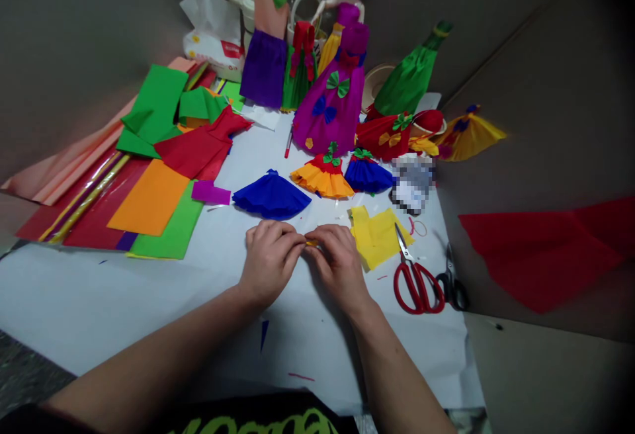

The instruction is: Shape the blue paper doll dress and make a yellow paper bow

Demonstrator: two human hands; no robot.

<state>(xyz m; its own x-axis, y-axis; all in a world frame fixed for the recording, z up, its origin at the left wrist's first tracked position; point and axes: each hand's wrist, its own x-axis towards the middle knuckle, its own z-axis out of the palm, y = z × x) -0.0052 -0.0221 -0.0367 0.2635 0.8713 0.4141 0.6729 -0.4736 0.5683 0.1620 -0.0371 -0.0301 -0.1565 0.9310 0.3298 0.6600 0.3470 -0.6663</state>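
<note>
Two hands pinch one small orange-yellow paper strip [311, 243] fingertip to fingertip, seemingly to hold it steady. Left hand [270, 263] and right hand [338, 267] meet around it. Yellow crepe paper [377, 237] lies just right of the strip, red-handled scissors [419, 288] farther right, blue crepe skirt [272, 196] ahead.

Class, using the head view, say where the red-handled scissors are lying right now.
In the head view, the red-handled scissors lie on the white sheet right of the person's right hand, blades by the yellow crepe paper, beside black-handled scissors.
</note>
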